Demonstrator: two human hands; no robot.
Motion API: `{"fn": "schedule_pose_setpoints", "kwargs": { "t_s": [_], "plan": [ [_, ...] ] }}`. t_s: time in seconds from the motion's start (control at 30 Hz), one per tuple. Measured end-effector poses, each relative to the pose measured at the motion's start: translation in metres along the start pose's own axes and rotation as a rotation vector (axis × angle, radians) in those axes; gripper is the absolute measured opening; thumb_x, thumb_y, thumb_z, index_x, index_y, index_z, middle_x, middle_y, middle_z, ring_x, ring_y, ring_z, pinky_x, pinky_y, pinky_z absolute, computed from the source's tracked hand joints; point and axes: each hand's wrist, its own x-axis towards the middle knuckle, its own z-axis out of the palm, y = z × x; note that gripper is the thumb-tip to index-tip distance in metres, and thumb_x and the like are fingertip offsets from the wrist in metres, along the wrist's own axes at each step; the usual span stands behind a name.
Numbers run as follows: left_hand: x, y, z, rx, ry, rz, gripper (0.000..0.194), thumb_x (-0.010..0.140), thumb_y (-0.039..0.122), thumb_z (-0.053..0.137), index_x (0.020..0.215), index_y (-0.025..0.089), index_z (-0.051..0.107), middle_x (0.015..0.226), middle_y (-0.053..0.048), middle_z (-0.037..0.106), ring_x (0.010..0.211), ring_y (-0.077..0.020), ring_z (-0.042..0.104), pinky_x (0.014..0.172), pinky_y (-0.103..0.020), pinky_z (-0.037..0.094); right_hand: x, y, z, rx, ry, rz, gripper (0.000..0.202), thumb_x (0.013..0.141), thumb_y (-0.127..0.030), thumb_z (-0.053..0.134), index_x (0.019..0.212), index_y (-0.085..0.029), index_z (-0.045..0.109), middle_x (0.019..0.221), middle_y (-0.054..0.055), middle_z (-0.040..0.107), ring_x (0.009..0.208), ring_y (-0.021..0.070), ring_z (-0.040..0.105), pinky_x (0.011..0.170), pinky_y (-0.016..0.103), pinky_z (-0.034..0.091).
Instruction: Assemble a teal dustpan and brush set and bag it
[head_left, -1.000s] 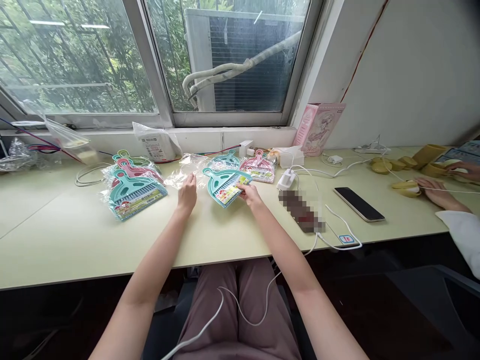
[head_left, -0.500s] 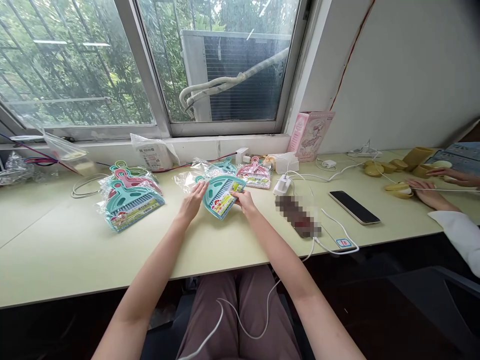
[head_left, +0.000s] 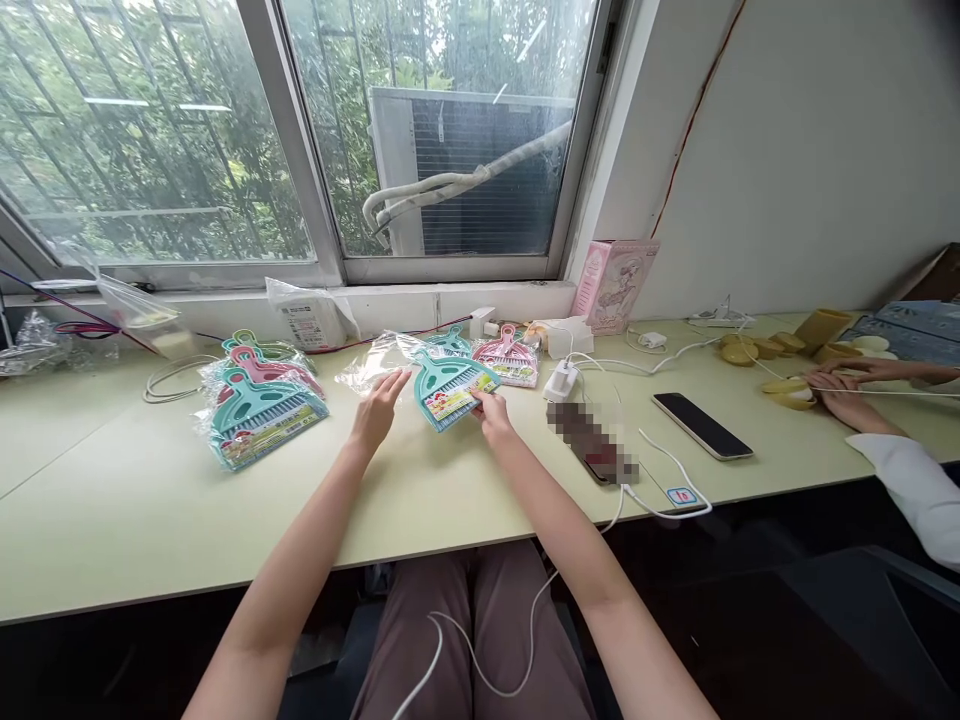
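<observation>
A teal dustpan-and-brush set (head_left: 448, 388) with a colourful label is held above the table, its handle toward the window. My right hand (head_left: 493, 412) pinches its right edge, thumb on top. To its left, my left hand (head_left: 381, 405) is apart from the set, fingers stretched out near a clear plastic bag (head_left: 371, 362). Behind lie another teal set (head_left: 452, 342) and a pink set (head_left: 510, 355). On the left side of the table, a group of wrapped sets in teal (head_left: 266, 415), pink and green overlaps.
A blurred dark object (head_left: 592, 445), a phone (head_left: 702, 425), a white charger (head_left: 561, 381) and cables lie to the right. A pink box (head_left: 615, 285) stands near the wall. At the far right, another person's hands (head_left: 844, 395) are beside yellow pieces (head_left: 739, 350).
My left hand has come off the teal set and sits slightly left of it. The set has turned and shifted a little right in my right hand. The view has tilted slightly.
</observation>
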Motion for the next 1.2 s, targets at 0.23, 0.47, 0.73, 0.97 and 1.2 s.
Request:
{"fn": "schedule_pose_setpoints", "kwargs": {
  "t_s": [0.23,0.47,0.73,0.97,1.2],
  "plan": [
    [-0.001,-0.017,0.013,-0.06,-0.076,-0.066,0.053,0.082,-0.003,0.032,0.113,0.021,0.067,0.145,-0.011,0.046,0.137,-0.0308,0.039,0.089,-0.045,0.056,0.005,0.002,-0.004,0.001,0.05,0.017,0.012,0.07,-0.007,0.069,0.075,-0.016,0.063,0.072,0.002,0.07,0.068,0.0143,0.066,0.063,0.023,0.056],
    [0.0,-0.018,0.021,-0.192,-0.037,0.042,0.08,0.078,-0.007,0.027,0.154,0.02,0.024,0.16,-0.014,0.021,0.147,-0.0295,0.02,0.109,-0.052,0.038,-0.002,-0.001,0.002,-0.142,-0.111,0.078,0.008,0.076,-0.005,0.066,0.076,-0.013,0.064,0.069,0.004,0.07,0.062,0.0139,0.066,0.063,0.027,0.057],
    [0.0,-0.006,0.014,-0.191,-0.007,0.172,0.078,0.082,-0.005,0.024,0.154,0.026,0.022,0.157,-0.01,0.029,0.145,-0.0254,0.027,0.11,-0.049,0.04,-0.011,-0.003,0.006,-0.2,-0.159,0.016,0.008,0.076,-0.006,0.068,0.075,-0.013,0.064,0.07,0.004,0.071,0.064,0.0147,0.067,0.065,0.027,0.059],
    [-0.003,0.007,0.016,-0.204,0.052,0.282,0.069,0.088,-0.001,0.023,0.149,0.028,0.033,0.156,-0.01,0.031,0.144,-0.0243,0.029,0.103,-0.045,0.047,-0.004,-0.005,0.0,-0.052,-0.082,0.065,0.013,0.075,-0.005,0.07,0.075,-0.015,0.062,0.065,0.002,0.07,0.064,0.0144,0.067,0.068,0.027,0.06],
    [0.001,-0.003,0.016,-0.45,0.808,-0.311,0.067,0.095,0.059,0.03,0.15,0.022,0.023,0.162,-0.014,0.005,0.15,-0.0273,0.006,0.12,-0.052,0.012,-0.003,-0.007,0.001,0.017,-0.186,0.054,0.008,0.08,-0.006,0.066,0.079,-0.014,0.064,0.069,0.003,0.072,0.066,0.0142,0.068,0.073,0.027,0.059]
  ]
}}
